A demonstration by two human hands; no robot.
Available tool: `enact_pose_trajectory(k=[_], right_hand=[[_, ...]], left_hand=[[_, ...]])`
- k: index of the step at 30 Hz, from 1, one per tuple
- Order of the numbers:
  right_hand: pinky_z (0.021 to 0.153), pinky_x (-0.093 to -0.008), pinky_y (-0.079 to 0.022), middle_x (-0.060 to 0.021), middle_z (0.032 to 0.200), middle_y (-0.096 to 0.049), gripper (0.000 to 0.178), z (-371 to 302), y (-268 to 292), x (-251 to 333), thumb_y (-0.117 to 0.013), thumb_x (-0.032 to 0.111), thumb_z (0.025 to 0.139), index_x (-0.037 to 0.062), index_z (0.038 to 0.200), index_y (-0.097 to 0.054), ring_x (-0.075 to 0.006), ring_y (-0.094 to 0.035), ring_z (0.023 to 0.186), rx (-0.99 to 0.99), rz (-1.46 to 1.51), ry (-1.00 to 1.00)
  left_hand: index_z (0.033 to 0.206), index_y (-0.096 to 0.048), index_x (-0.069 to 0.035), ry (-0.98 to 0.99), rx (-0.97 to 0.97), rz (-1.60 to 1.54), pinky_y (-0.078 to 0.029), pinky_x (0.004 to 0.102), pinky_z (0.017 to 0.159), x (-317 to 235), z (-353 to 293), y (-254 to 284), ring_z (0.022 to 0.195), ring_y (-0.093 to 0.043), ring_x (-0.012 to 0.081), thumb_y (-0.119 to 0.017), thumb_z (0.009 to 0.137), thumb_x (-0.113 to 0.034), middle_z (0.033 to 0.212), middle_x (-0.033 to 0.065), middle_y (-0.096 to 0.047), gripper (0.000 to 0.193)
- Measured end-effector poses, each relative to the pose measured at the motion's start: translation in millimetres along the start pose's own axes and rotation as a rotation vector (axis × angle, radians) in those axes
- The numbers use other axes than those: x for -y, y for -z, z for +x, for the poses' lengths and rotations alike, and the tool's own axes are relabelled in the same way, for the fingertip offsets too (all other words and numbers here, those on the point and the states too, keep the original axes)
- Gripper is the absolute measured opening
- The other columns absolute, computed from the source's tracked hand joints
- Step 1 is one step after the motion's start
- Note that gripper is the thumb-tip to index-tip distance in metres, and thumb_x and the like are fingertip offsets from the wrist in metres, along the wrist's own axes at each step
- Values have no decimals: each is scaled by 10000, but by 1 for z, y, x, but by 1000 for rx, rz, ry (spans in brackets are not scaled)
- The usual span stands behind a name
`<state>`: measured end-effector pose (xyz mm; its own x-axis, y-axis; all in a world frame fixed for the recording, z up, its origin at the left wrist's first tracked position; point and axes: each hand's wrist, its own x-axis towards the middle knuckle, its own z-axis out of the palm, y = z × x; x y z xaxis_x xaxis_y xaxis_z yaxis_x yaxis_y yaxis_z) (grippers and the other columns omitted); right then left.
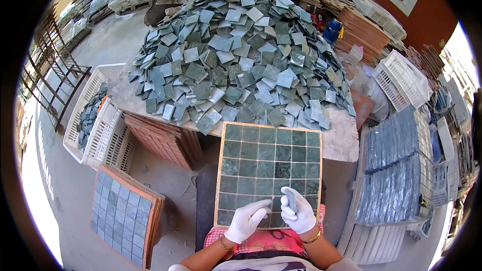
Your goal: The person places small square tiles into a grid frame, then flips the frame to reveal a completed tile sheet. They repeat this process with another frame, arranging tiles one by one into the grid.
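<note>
Hidden and cut-off areas
The hands (273, 216) cover the lowest squares of the tile board (268, 170); the tile pile (236, 50) hides most of the tabletop (341, 140).

We look down on a square wooden-framed tray (220, 180) filled with a grid of dark green stone tiles, tilted up against the edge of a pale stone table (337, 139). Our left hand (247, 219), in a white glove, rests its fingers on the tray's lowest rows. Our right hand (298, 212), gloved too, pinches a single grey-green square tile (291, 199) upright above the grid. A big heap of loose green tiles (241, 50) covers the table. A white plastic crate (95, 115) stands left.
</note>
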<state>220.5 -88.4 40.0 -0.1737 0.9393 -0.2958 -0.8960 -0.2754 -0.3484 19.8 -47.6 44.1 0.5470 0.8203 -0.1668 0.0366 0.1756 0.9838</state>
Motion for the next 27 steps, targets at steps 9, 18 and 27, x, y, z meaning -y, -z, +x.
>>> enact_pose_trajectory(k=[9,18,27], right_hand=[[673,-270,-545,-111,951,-652,282,-6,-25,-18,-522,-30,897,-18,1175,-569,-160,-667,759,-182,-1305,395],[660,-268,-558,-125,960,-651,328,-8,-27,-17,-523,-28,905,-16,1233,-530,-171,-678,749,-186,-1149,228],[666,-270,-560,-125,993,-640,465,-2,-19,-20,-538,-40,887,5,1343,-464,-141,-656,792,-110,-1281,191]], left_hand=[[1265,-582,-18,-96,-27,-53,-494,295,868,0,-4,2,990,-633,183,-607,900,-89,1145,139,-655,373],[1221,-606,-3,187,-38,-222,-484,223,658,-5,-3,1,701,-567,58,-602,924,-138,879,18,-652,327],[1195,-589,28,323,-97,-433,-447,205,611,14,-16,12,664,-539,47,-606,930,-149,836,-6,-613,319]])
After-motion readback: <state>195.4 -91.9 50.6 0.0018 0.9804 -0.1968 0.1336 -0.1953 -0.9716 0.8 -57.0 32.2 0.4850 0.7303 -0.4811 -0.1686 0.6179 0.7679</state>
